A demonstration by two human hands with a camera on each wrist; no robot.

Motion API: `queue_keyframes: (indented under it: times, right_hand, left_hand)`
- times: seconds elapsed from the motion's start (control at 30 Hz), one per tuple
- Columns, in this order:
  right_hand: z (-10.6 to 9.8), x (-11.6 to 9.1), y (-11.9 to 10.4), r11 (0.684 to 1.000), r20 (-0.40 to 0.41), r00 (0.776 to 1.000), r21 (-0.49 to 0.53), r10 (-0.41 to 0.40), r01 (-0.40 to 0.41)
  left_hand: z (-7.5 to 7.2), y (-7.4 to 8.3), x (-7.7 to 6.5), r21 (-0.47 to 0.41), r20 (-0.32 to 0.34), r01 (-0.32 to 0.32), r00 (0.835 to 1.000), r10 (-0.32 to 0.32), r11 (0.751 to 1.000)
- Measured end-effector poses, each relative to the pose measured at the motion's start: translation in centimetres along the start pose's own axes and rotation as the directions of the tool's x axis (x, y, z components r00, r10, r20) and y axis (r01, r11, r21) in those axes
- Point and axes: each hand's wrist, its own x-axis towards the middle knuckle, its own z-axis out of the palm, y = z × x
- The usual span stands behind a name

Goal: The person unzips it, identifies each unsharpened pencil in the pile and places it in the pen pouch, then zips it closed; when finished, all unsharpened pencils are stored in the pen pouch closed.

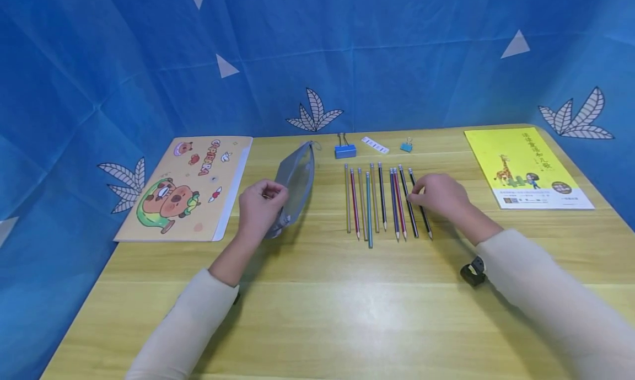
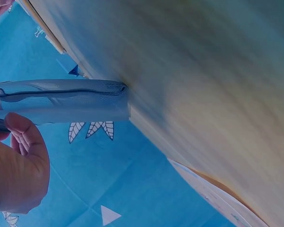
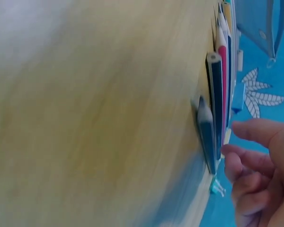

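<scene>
Folder (image 1: 208,198) lies flat at the far left of the tabletop (image 1: 337,314), apart from my work. Next to it, my left hand (image 1: 260,206) pinches an edge of the grey pouch (image 1: 299,181), thumb against bent fingers, so that it stands up from the tabletop, its sides seemingly parted. Right of the pouch, a row of pencils (image 1: 382,197) lies side by side, with a blue clip (image 1: 345,151), a white strip (image 1: 375,145) and a small teal clip (image 1: 407,146) behind them. My right hand (image 1: 441,195) is over the row's right end, thumb and forefinger held a little apart, the other fingers bent; I can't tell whether they touch the dark pencil (image 1: 425,221) at the end. I judge the step in hand to be steadying the pouch while reaching for a pencil; the next move calls for closing my thumb and forefinger on just one, leaving its neighbours in line. Further right lies a yellow book (image 1: 536,167).
</scene>
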Motion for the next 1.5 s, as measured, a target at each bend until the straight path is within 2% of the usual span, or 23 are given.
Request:
queue_keyframes:
  times: [0.17,0.37,0.6,0.8,1.03,1.3,1.4,1.5]
  right_hand:
    - [0.3,0.3,-0.8,0.998,-0.003,0.998,0.000,0.058,-0.058]
    - [0.9,0.8,-1.4,0.993,-0.029,0.994,0.058,0.103,-0.101]
    - [1.4,1.3,-1.9,0.984,0.018,0.989,0.101,0.145,-0.146]
    - [1.6,1.5,-2.0,0.983,0.043,0.987,0.093,0.154,-0.158]
    - [1.3,1.2,-2.0,0.977,0.072,0.985,0.132,0.157,-0.165]
    - [0.5,0.6,-1.7,0.969,0.046,0.986,0.180,0.161,-0.167]
    - [0.1,0.4,-1.7,0.965,0.026,0.989,0.217,0.143,-0.145]
    - [-0.3,0.3,-2.2,0.938,0.057,0.990,0.316,0.132,-0.143]
  left_hand:
    - [0.0,0.1,0.0,0.002,0.001,0.001,1.000,-0.001,1.000]
    - [0.1,0.0,0.0,0.000,-0.001,-0.009,1.000,0.009,1.000]
    - [0.2,-0.1,0.0,0.000,-0.001,-0.016,1.000,0.016,1.000]
    - [0.2,0.1,-0.1,-0.012,0.005,-0.024,1.000,0.024,1.000]
    - [0.2,0.0,-0.1,0.000,-0.002,-0.037,0.999,0.037,0.999]
    - [0.2,0.0,0.0,-0.010,-0.005,-0.042,0.999,0.042,0.999]
    - [0.1,-0.1,0.0,-0.008,0.000,-0.041,0.999,0.041,0.999]
    - [0.1,-0.1,-0.1,-0.005,0.007,-0.040,0.999,0.040,0.999]
